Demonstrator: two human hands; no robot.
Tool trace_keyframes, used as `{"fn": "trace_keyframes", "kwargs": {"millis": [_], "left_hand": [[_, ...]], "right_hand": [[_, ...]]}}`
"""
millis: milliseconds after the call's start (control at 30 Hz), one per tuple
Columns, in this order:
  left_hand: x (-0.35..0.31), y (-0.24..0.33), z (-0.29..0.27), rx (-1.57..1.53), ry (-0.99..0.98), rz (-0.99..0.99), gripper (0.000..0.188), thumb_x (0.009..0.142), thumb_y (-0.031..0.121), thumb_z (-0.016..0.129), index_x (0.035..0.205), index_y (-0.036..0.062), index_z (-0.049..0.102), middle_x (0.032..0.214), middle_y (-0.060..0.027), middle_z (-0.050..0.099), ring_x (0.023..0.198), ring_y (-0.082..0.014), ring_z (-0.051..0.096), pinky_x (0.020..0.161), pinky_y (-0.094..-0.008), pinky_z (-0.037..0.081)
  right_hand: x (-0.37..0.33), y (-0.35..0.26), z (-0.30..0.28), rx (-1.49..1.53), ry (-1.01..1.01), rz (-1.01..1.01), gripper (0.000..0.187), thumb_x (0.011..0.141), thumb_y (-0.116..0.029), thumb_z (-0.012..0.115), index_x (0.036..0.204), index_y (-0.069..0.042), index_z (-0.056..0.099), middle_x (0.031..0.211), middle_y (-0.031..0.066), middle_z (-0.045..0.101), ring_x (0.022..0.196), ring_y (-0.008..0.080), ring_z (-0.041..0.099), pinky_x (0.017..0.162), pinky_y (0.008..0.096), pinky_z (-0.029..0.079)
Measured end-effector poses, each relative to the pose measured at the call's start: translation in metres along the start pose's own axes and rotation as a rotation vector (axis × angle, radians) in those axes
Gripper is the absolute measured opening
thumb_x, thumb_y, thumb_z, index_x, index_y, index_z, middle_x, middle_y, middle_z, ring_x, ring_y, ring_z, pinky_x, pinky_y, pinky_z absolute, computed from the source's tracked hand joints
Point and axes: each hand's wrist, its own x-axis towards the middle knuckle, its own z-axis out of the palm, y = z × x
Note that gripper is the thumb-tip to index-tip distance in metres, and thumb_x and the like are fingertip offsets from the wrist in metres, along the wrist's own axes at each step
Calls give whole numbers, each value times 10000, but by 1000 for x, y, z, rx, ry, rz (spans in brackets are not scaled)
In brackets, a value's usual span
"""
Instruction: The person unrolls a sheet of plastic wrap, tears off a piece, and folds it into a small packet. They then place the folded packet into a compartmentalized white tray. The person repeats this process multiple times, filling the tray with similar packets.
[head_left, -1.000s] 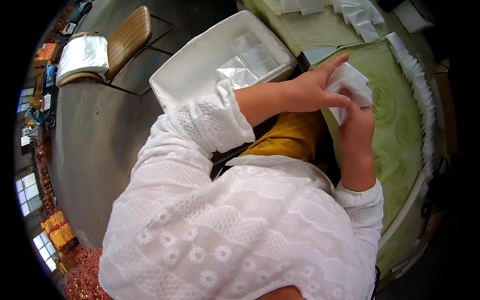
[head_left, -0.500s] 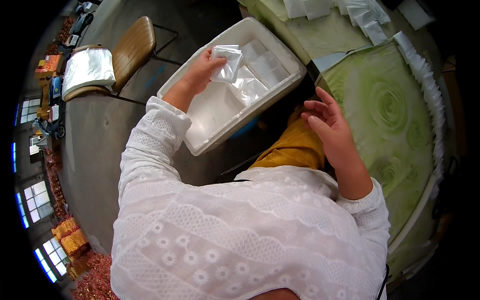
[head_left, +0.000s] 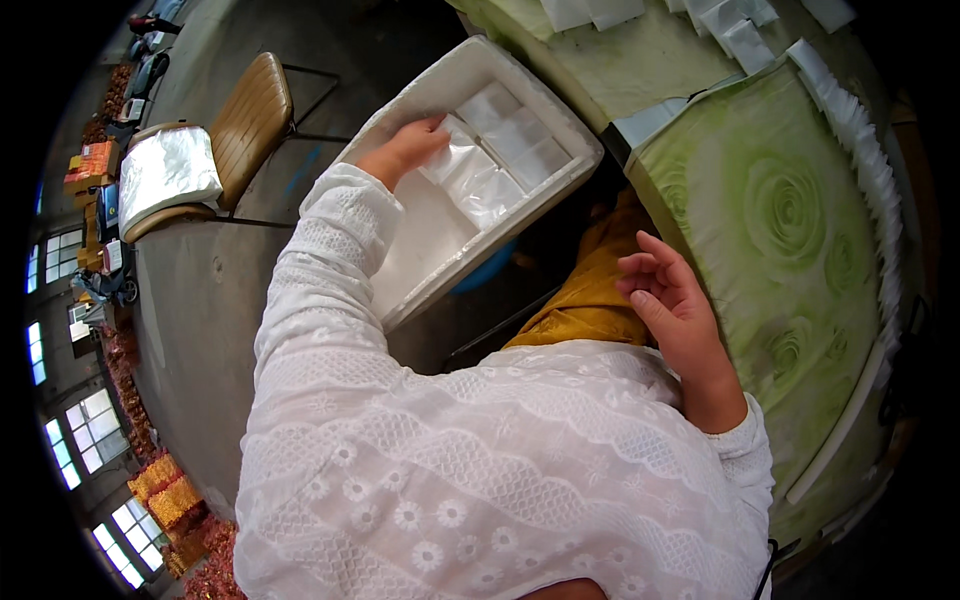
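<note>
A white foam box [head_left: 375,300] stands in front of me, tilted across the view. Flat packets of clear plastic bags [head_left: 487,193] lie in rows inside it, toward its right end. My left hand [head_left: 412,145] reaches over the box's left side, its fingers closed on the edge of a packet of clear plastic bags [head_left: 455,150] low among the others. The fingertips are partly hidden. My right hand [head_left: 672,298] hovers above my lap beside the green table, fingers loosely bent and apart, with nothing in it.
A table with a green rose-patterned cover [head_left: 790,210] stands at the right, a long row of white packets [head_left: 860,160] along its far edge. More white packets [head_left: 735,30] lie at the top. A tan chair [head_left: 250,125] with a silvery sheet [head_left: 170,175] is at the left.
My left hand has lowered the plastic bag packet into the box, down to the left of the other packets. My right hand has dropped slightly toward me, still empty.
</note>
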Motion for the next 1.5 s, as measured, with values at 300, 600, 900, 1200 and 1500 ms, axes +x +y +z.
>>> {"fn": "trace_keyframes", "kwargs": {"millis": [300, 600, 900, 1200, 1500], "left_hand": [[-53, 25, 26, 259, 693, 267, 546, 910, 223, 610, 1423, 138, 445, 1388, -133, 498, 1353, -310, 394, 1109, -388, 345], [-42, 7, 37, -1401, 390, -285, 489, 952, 191, 603, 1388, 40, 441, 1385, -165, 477, 1317, -311, 429, 1108, -453, 345], [-51, 45, 31, -1075, 327, -323, 638, 881, 202, 698, 1376, -40, 377, 1349, -184, 501, 1206, -326, 526, 1004, -439, 429], [34, -26, 62, -773, 636, -373, 1039, 745, 404, 814, 1468, -42, 215, 1465, -231, 373, 1347, -362, 404, 1129, -410, 327], [34, -13, 54, -947, 479, -280, 786, 854, 393, 724, 1425, -4, 358, 1470, -187, 417, 1336, -325, 440, 1129, -416, 333]], "right_hand": [[1, 3, -6, -3, 1, 18, 554, 929, 6, 553, 1457, -50, 392, 1238, 66, 521, 1096, 135, 516, 982, 282, 423], [-1, 8, -6, -7, 10, 66, 508, 936, -6, 564, 1425, -48, 437, 1219, 60, 541, 1080, 126, 529, 966, 277, 437], [-3, 15, -9, 25, 22, 21, 482, 944, -5, 558, 1412, -37, 449, 1199, 58, 548, 1081, 124, 529, 986, 280, 433], [-4, 25, -9, 29, 27, 55, 470, 945, -2, 560, 1402, -41, 460, 1193, 50, 544, 1089, 117, 519, 993, 275, 431], [-4, 29, -12, 25, 38, 71, 465, 940, 10, 559, 1394, -33, 467, 1176, 47, 552, 1089, 115, 521, 985, 270, 435]]}}
